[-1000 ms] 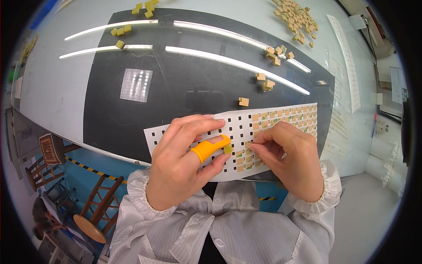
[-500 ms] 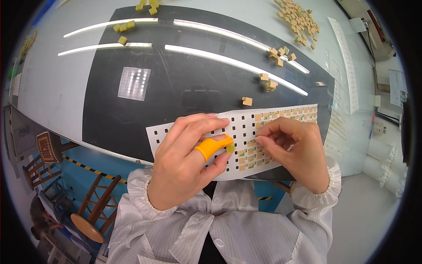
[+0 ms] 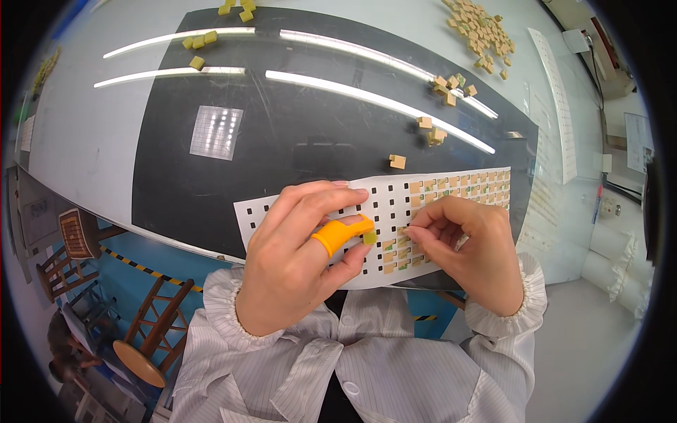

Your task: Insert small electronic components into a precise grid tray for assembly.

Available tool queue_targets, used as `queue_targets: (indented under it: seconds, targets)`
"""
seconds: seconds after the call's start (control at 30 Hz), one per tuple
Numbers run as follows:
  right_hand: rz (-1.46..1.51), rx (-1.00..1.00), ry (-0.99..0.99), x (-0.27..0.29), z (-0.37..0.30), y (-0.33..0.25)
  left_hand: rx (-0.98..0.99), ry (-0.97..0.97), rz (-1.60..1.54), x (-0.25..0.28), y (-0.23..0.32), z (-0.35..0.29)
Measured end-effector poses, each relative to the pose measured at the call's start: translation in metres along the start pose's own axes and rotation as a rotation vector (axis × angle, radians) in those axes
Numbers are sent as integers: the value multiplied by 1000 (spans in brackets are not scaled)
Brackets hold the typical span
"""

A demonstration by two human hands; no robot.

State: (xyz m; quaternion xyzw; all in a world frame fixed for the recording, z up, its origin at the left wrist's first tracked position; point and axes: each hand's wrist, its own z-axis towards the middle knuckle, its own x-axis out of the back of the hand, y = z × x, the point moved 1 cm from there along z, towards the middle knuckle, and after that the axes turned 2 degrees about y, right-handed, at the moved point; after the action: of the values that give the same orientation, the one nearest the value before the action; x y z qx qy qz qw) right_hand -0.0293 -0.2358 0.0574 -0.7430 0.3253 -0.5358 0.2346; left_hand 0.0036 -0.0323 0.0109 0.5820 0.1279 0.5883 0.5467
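A white perforated sheet (image 3: 247, 224) with rows of small black square holes lies along the near edge of the dark mat. Tan square pieces (image 3: 392, 255) cover many holes on its right part. My left hand (image 3: 285, 257) rests over the sheet's left half, an orange finger cover (image 3: 330, 238) on its index finger. Between that finger and the thumb it pinches a small yellow-green block (image 3: 370, 237). My right hand (image 3: 469, 233) is closed in a pinch low over the tan pieces. Whatever its fingertips hold is too small or hidden to make out.
Tan blocks (image 3: 397, 161) lie loose on the dark mat (image 3: 296, 127) beyond the sheet, with a large pile (image 3: 479, 35) at the far right. Yellow-green blocks (image 3: 197, 63) sit at the far left. Wooden stools (image 3: 141, 363) stand below the table's left edge.
My right hand has shifted slightly left and nearer to me, its fingertips closer to the left hand's block. My left hand has stayed put, still pinching that block.
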Motion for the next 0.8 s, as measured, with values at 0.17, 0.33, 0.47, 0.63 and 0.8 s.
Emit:
queue_targets:
  seconds: [0.17, 0.33, 0.47, 0.63, 0.8]
  targets:
    - [85, -50, -81, 4, 3, 0, 4, -4, 0, 1, 0, 0]
    - [453, -278, -246, 9, 11, -5, -1, 4, -9, 2, -1, -1]
    - [611, -423, -349, 5, 21, -12, -21, 9, -3, 1, -3, 0]
    - [638, -447, -397, -2, 23, -11, -25, 9, -2, 0, -2, 1]
    - [590, -457, -395, -5, 23, -11, -31, 18, 3, 0, -2, 1]
